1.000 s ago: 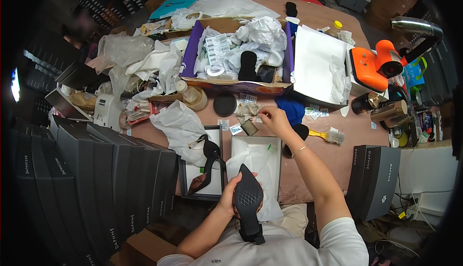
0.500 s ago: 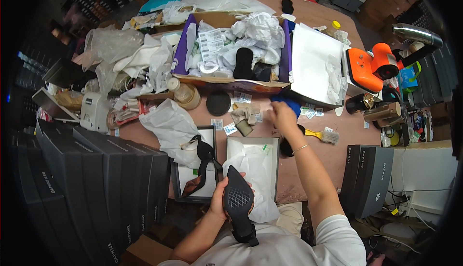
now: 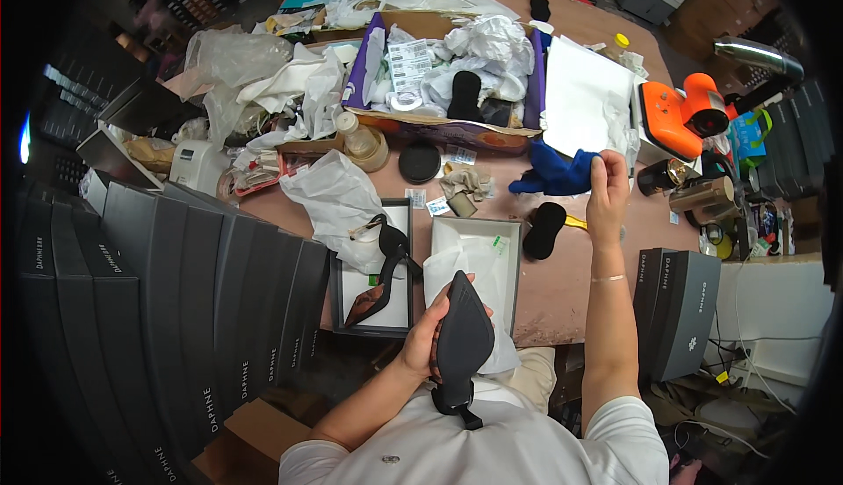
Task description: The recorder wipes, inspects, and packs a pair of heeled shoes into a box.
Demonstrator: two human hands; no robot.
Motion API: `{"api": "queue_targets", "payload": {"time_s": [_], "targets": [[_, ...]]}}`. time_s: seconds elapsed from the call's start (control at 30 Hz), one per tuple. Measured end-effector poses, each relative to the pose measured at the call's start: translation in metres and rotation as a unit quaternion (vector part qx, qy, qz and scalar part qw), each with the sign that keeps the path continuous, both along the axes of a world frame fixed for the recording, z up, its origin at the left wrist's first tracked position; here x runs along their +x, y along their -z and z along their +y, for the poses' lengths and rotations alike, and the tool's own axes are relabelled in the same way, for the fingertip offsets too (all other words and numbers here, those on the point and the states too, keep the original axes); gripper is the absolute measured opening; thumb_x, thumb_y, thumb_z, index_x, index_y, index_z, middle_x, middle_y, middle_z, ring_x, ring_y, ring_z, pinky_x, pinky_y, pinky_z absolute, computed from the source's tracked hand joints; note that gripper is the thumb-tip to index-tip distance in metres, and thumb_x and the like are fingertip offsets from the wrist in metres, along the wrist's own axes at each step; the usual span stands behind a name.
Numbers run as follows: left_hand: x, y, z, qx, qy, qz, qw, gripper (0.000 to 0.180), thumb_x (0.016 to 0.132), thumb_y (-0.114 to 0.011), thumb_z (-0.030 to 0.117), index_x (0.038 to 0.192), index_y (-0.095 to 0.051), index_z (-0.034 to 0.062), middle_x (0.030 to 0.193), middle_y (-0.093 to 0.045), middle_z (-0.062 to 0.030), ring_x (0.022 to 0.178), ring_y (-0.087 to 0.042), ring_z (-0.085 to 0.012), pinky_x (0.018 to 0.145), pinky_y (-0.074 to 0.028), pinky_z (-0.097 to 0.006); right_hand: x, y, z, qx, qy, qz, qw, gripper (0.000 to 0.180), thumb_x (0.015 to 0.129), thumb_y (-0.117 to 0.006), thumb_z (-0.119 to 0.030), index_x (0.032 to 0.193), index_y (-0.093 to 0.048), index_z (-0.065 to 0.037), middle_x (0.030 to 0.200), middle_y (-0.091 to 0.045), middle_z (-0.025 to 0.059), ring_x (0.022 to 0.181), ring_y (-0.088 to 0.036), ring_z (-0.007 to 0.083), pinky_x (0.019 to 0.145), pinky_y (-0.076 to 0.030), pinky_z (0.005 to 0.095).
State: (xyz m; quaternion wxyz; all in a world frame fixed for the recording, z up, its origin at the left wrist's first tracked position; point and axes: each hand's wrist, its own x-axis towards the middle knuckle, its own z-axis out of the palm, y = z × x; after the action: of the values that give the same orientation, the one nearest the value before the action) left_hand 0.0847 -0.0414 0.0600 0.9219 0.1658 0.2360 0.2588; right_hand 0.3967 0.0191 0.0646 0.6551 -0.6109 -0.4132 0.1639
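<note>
My left hand is closed around a black pointed-toe shoe, with its toe pointing away from me and its dark sole facing up. A strap hangs from the shoe's near end, against my shirt. Farther off to the right, my right hand pinches the edge of a blue cloth, which hangs bunched above the table. A second black shoe with a high heel rests across a grey shoebox. Beside that, an open box holds white tissue paper.
Black brush-like pad and round black lid lie on the table. A purple box stuffed with crumpled paper stands behind, near a bottle. Dark shoeboxes are stacked left and right; an orange device stands at right.
My right hand has taken hold of the blue cloth and carried it up and to the right. The shoe in my left hand has tilted, so the sole's crosshatch pattern no longer shows clearly.
</note>
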Motion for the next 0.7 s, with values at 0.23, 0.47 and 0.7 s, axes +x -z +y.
{"api": "queue_targets", "payload": {"time_s": [0.23, 0.47, 0.7], "targets": [[0.012, -0.033, -0.015, 0.096, 0.008, 0.051, 0.994, 0.062, 0.099, -0.039, 0.036, 0.149, -0.020, 0.0051, 0.132, -0.047, -0.0157, 0.113, -0.054, -0.0177, 0.093, -0.046, -0.028, -0.133, -0.079, -0.122, -0.097, -0.181, -0.163, 0.965, 0.013, 0.078, -0.072, -0.003, 0.088, -0.064, -0.001, 0.085, -0.060, 0.0117, 0.072, -0.059, 0.0232, 0.066, -0.049, 0.0299], [0.014, -0.051, -0.027, 0.116, 0.099, 0.040, 0.988, 0.056, 0.100, -0.035, 0.030, 0.146, -0.025, 0.0004, 0.133, -0.046, -0.0131, 0.118, -0.051, -0.0160, 0.097, -0.044, -0.027, -0.148, -0.071, -0.109, -0.098, -0.091, -0.147, 0.980, 0.009, 0.079, -0.068, 0.000, 0.083, -0.059, 0.000, 0.077, -0.056, 0.0131, 0.067, -0.055, 0.0267, 0.061, -0.045, 0.0330], [0.010, -0.043, -0.032, 0.149, 0.086, 0.103, 0.980, 0.058, 0.098, -0.035, 0.034, 0.145, -0.027, 0.0018, 0.128, -0.050, -0.0132, 0.110, -0.057, -0.0174, 0.090, -0.050, -0.029, -0.163, -0.069, -0.157, -0.105, -0.083, -0.158, 0.978, 0.008, 0.081, -0.067, -0.001, 0.083, -0.059, 0.001, 0.078, -0.055, 0.0132, 0.065, -0.054, 0.0272, 0.060, -0.045, 0.0335]]}}
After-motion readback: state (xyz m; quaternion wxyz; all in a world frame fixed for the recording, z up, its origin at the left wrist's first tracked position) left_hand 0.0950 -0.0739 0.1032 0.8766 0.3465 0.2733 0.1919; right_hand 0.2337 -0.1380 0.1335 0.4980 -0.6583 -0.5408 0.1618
